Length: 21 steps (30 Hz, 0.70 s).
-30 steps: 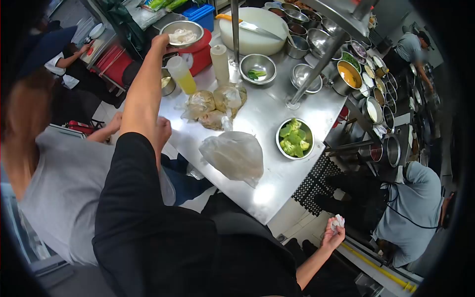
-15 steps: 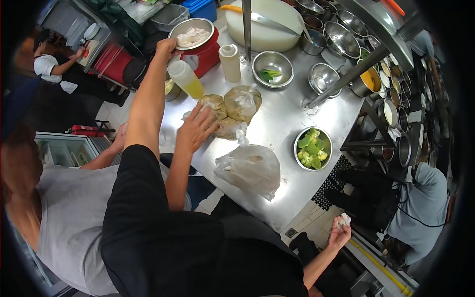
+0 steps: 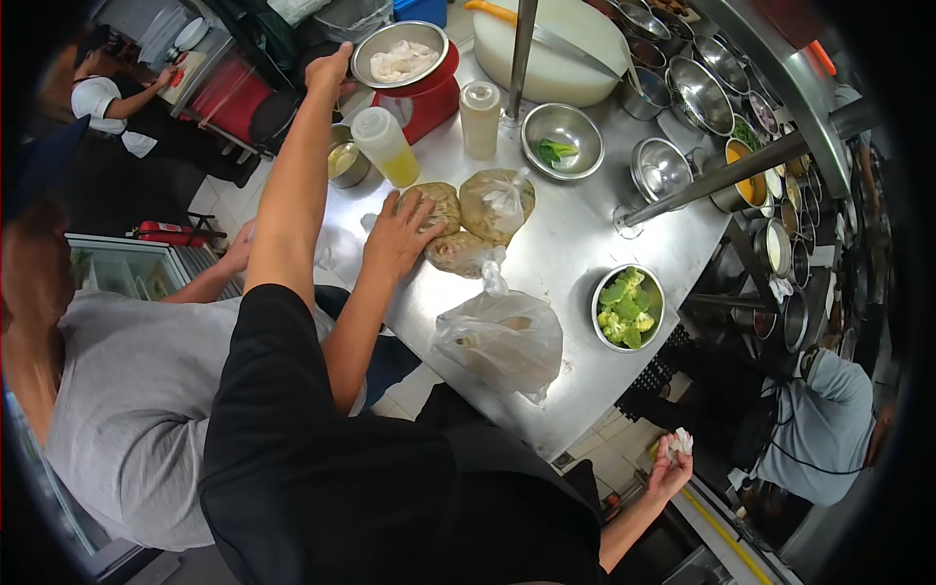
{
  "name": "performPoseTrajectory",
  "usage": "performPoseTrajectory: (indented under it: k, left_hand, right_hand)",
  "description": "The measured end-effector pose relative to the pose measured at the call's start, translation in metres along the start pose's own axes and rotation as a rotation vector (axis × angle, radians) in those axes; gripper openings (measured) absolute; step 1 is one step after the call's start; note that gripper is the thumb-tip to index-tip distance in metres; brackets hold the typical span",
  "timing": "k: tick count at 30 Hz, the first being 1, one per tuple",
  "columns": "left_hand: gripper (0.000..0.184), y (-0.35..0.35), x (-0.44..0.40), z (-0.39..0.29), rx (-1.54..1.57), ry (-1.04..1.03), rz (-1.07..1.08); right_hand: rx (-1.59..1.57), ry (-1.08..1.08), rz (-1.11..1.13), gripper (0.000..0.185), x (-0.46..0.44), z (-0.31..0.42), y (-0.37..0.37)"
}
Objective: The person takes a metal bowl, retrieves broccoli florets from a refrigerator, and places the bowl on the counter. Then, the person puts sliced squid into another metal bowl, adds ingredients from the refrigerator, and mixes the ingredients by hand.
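Observation:
My left hand [image 3: 330, 70] is raised at the far side of the steel table [image 3: 585, 234], just left of a metal bowl [image 3: 357, 60] holding pale, whitish pieces. Its fingers look apart, with a small gap to the rim. The bowl sits on a red kitchen scale [image 3: 429, 109]. Low on the right, away from the table, my right hand [image 3: 669, 473] is closed around a crumpled white wad [image 3: 681, 445]; whether it is paper or plastic I cannot tell.
Another person's hand [image 3: 398, 234] touches tied plastic bags of food [image 3: 497, 203]. Nearby are squeeze bottles [image 3: 481, 119], a whitish plastic bag [image 3: 502, 343], a broccoli bowl [image 3: 626, 307], and a knife [image 3: 561, 41] on a round cutting board [image 3: 487, 68]. A metal post [image 3: 520, 68] rises from the table.
My left hand has come off the bowl's rim and moved slightly left. The view has shifted a little. My right hand still holds the white wad; the other person's hand stays on the bags.

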State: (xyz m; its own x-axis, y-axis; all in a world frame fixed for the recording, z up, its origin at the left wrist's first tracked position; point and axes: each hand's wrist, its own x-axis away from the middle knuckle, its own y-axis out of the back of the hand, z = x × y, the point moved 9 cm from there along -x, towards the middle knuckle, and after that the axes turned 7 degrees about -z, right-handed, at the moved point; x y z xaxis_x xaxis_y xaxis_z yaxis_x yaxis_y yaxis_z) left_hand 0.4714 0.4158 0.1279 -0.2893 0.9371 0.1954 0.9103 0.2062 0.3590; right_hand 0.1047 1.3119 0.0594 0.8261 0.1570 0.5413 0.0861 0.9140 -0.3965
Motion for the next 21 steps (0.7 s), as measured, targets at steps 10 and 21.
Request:
performPoseTrajectory:
  k: [10, 21]
  left_hand:
    - [0.045, -0.01, -0.012, 0.012, -0.054, -0.037, 0.08]
    - [0.022, -0.018, 0.014, -0.056, 0.205, -0.279, 0.485]
  right_hand:
    - [0.032, 0.001, 0.015, 0.043, -0.001, -0.005, -0.004]
    - [0.024, 0.006, 0.093, 0.053, 0.018, -0.019, -0.004]
